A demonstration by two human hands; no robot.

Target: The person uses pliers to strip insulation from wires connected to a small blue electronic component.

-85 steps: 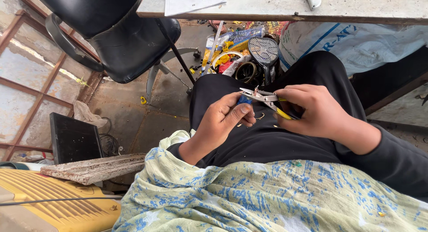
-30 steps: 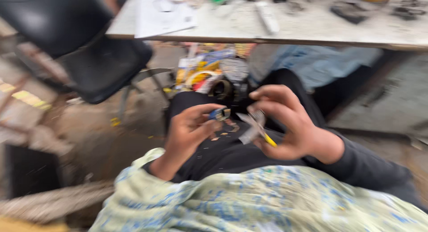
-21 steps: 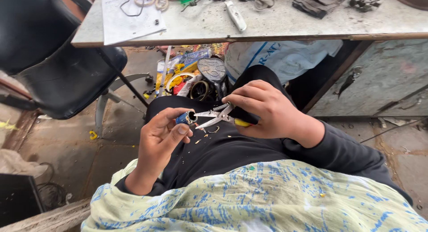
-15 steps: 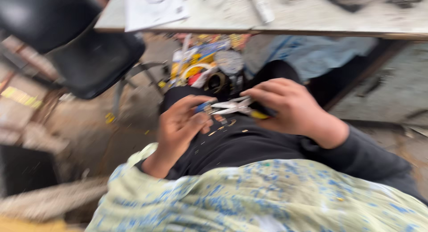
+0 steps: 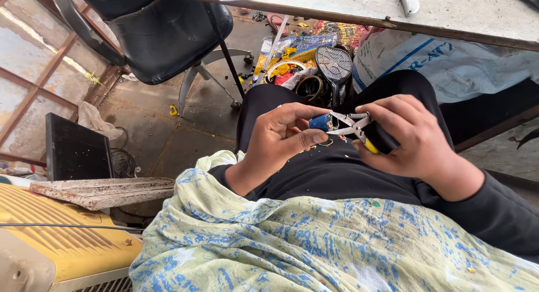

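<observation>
My left hand (image 5: 279, 139) pinches a small blue cylindrical part (image 5: 321, 122) between thumb and fingers, held over my lap in black trousers. My right hand (image 5: 412, 139) grips a pair of small cutters (image 5: 355, 126) with black and yellow handles. The metal jaws of the cutters point left and touch the blue part. Both hands sit close together above my thighs. A pale cloth with blue print (image 5: 314, 241) covers my front below the hands.
A black office chair (image 5: 163, 28) stands at the upper left. A worktable edge (image 5: 359, 11) runs along the top, with a racket-shaped swatter (image 5: 335, 65), wire coils and wrappers beneath. A dark box (image 5: 76, 152), a worn board (image 5: 104, 191) and a yellow casing (image 5: 62, 236) lie left.
The view swung and blurred, then steadied. My hands stayed together on my lap, the cutters still working at the blue part; the table now shows less at the top.
</observation>
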